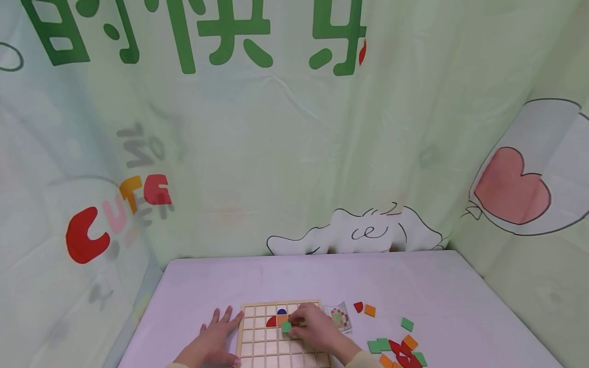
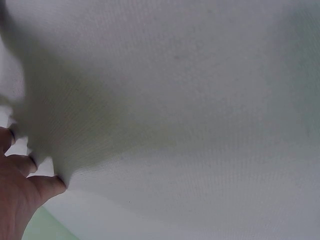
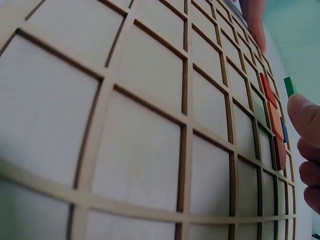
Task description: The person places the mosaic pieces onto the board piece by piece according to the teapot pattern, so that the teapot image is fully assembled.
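Note:
A wooden grid board [image 1: 259,349] lies on the table in the head view. My right hand [image 1: 317,327] pinches a green square tile [image 1: 286,327] by its edge over the board. In the right wrist view, the green tile [image 3: 290,87] is held upright between thumb and fingers, above the grid. Close by in the cells sit an orange square tile [image 1: 282,319], a blue rounded piece [image 1: 281,311] and a red piece [image 1: 271,321]; another red piece [image 3: 280,152] shows in the right wrist view. My left hand [image 1: 213,337] rests with spread fingers at the board's left edge.
A patterned card [image 1: 339,318] lies at the board's right side. Farther right are loose pieces: a red one [image 1: 358,306], an orange square [image 1: 370,310], a green square [image 1: 407,324] and a mixed pile with several red pieces [image 1: 406,349]. A printed curtain [image 1: 285,153] stands behind the table.

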A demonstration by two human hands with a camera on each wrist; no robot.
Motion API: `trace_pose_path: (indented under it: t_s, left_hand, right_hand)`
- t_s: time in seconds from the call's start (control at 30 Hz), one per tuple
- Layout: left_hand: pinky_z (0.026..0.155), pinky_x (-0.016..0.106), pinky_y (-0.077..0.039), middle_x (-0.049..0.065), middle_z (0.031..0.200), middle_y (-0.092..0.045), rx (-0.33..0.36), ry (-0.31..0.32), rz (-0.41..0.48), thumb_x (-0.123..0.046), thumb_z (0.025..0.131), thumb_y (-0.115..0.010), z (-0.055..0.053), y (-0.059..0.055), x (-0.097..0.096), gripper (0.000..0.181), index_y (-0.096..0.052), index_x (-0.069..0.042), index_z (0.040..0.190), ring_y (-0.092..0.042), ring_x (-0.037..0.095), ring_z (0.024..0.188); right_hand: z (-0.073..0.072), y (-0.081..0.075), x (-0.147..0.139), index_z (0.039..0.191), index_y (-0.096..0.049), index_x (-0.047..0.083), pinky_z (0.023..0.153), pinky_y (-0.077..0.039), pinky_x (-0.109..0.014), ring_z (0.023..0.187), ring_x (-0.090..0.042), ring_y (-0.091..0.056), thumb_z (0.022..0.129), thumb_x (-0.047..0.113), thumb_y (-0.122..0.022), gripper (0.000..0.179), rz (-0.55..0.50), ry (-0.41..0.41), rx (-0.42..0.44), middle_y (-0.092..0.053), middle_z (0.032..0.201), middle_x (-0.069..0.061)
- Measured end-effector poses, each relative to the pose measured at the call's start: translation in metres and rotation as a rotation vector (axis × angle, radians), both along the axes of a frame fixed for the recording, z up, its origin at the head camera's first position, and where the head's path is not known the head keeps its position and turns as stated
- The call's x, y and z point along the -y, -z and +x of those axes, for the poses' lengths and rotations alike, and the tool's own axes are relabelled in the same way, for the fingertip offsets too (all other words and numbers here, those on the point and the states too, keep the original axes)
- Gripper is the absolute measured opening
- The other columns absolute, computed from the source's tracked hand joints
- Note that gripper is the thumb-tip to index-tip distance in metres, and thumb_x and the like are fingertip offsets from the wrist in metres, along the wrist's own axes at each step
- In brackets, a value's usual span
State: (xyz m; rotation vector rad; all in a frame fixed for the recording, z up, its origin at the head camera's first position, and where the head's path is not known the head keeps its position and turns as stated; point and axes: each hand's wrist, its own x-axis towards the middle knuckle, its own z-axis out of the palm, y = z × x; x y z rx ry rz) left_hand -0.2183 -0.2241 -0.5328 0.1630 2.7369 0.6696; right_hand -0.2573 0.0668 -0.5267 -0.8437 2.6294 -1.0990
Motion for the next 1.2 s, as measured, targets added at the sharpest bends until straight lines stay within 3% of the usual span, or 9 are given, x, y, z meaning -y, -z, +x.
trace_pose_path:
  t_s: [0.27, 0.63, 0.97, 1.2]
  left_hand:
    - [0.108, 0.085, -0.019, 0.031, 0.163, -0.03, -0.037, 0.013, -0.005, -0.029, 0.061, -0.097, 0.002, -0.002, -0.001, 0.108, -0.045, -0.009, 0.154, -0.014, 0.062, 0.15]
    - [0.108, 0.085, -0.019, 0.032, 0.162, -0.03, -0.023, 0.015, -0.016, -0.03, 0.062, -0.096, 0.002, -0.003, -0.002, 0.108, -0.045, -0.009, 0.154, -0.015, 0.063, 0.149]
    - [0.108, 0.085, -0.018, 0.03, 0.163, -0.03, -0.002, 0.001, -0.024, -0.031, 0.062, -0.096, -0.001, 0.0, -0.002, 0.107, -0.045, -0.011, 0.154, -0.014, 0.062, 0.15]
    - [0.109, 0.084, -0.018, 0.029, 0.164, -0.029, 0.012, -0.011, -0.024, -0.029, 0.063, -0.096, 0.0, -0.003, -0.004, 0.106, -0.045, -0.011, 0.154, -0.013, 0.061, 0.151]
  right_hand:
    - [0.0, 0.002, 0.012, 0.099, -0.079, 0.009, 0.072, -0.05, -0.022, 0.084, -0.003, -0.053, 0.087, 0.018, -0.081, 0.015, 0.02, -0.022, -0.06, -0.066, 0.089, 0.005]
    - [0.003, 0.004, 0.024, 0.091, -0.079, 0.014, 0.069, -0.046, -0.019, 0.078, 0.0, -0.045, 0.084, 0.02, -0.082, 0.01, 0.081, 0.008, -0.07, -0.057, 0.083, 0.013]
    - [0.004, 0.003, 0.034, 0.09, -0.079, 0.015, 0.069, -0.045, -0.019, 0.077, -0.001, -0.043, 0.084, 0.022, -0.082, 0.01, 0.202, -0.001, -0.136, -0.059, 0.08, 0.013]
    - [0.007, 0.001, 0.036, 0.088, -0.08, 0.013, 0.067, -0.043, -0.018, 0.076, -0.001, -0.042, 0.081, 0.023, -0.084, 0.013, 0.203, -0.022, -0.211, -0.059, 0.078, 0.013]
